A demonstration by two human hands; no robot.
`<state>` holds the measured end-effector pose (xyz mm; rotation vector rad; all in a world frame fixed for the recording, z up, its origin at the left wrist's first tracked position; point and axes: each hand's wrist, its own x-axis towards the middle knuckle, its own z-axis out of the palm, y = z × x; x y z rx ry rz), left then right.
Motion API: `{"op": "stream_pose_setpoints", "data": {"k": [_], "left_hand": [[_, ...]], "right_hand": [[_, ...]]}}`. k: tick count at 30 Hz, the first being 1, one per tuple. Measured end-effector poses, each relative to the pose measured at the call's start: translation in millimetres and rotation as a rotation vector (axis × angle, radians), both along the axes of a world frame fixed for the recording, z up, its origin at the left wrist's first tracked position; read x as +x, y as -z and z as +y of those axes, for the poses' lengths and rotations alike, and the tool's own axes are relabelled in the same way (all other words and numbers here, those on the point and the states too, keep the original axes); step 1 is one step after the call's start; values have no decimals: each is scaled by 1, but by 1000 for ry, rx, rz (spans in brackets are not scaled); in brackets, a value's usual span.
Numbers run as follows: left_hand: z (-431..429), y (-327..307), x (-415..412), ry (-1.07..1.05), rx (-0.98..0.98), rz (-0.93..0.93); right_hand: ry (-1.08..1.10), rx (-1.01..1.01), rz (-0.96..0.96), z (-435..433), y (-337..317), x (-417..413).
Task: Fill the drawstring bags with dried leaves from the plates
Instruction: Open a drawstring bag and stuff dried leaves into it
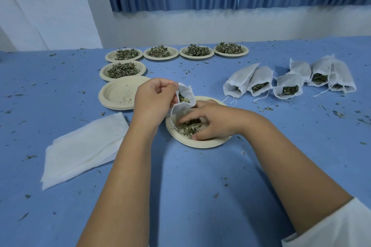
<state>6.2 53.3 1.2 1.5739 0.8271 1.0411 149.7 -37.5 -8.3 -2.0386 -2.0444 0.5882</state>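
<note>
My left hand (154, 98) pinches the rim of a white drawstring bag (186, 97), holding its mouth open above a cream paper plate (200, 143). Some dried leaves show inside the bag. My right hand (212, 122) lies in that plate with its fingers curled over a small heap of dried leaves (189, 127). Whether the fingers hold any leaves is hidden. Several more plates heaped with dried leaves (160, 52) stand in a row at the back, and another full plate (122, 70) sits at the left.
A stack of emptied plates (120, 94) stands left of my left hand. Flat unfilled bags (84, 148) lie at the front left. Several filled bags (289, 82) lie in a row at the right. Leaf crumbs litter the blue tablecloth (200, 186).
</note>
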Motion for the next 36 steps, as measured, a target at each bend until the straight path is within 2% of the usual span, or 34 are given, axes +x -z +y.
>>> {"op": "stream_pose_setpoints", "data": {"k": [5,23,36], "left_hand": [[0,0,0,5,1,-4],[0,0,-1,-10,-2,-12],[0,1,0,-47,24,-23]], "right_hand": [[-64,64,74,4,4,-4],[83,117,138,2,5,-12],[362,413,550,-10,-19,13]]}}
